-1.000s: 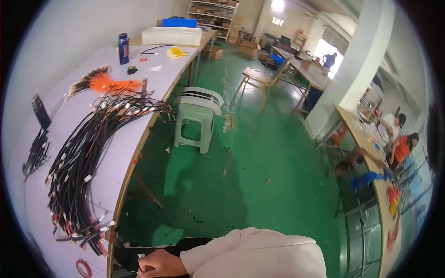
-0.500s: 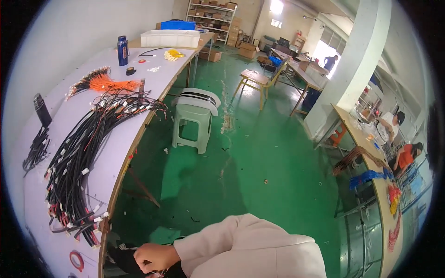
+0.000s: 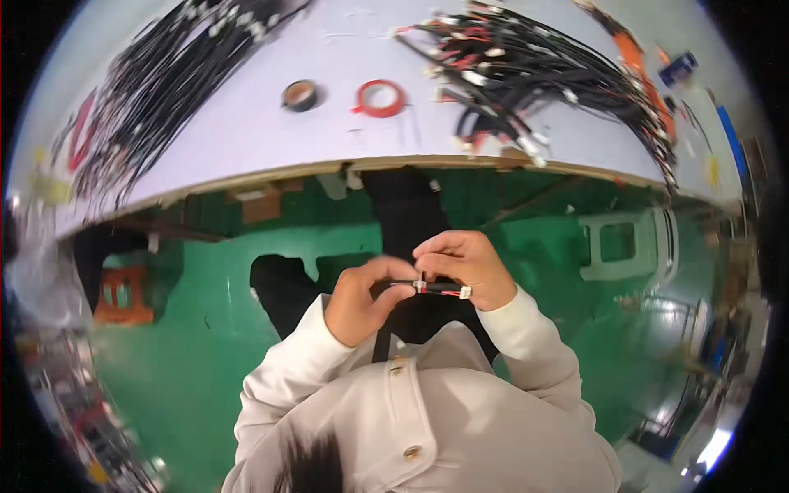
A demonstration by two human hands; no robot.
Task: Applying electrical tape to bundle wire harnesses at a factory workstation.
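Observation:
My left hand (image 3: 360,301) and my right hand (image 3: 465,268) meet in front of my chest, below the table edge. Both pinch a short bundle of black and red wires (image 3: 427,287) with small white connectors; the bundle lies level between my fingertips. My left thumb and forefinger grip its left end, and my right fingers curl over its right end. Cream jacket sleeves cover both forearms. My dark trousers show behind the hands.
A white table (image 3: 246,140) spans the top, carrying a black tape roll (image 3: 300,95), a red tape roll (image 3: 380,99) and black wire harnesses at left (image 3: 156,74) and right (image 3: 542,78). A pale green stool (image 3: 625,242) stands on the green floor at right.
The view has swung from across the room down to the table and my lap. My hands, earlier low at the frame's bottom edge, are now centred and joined on the wire bundle.

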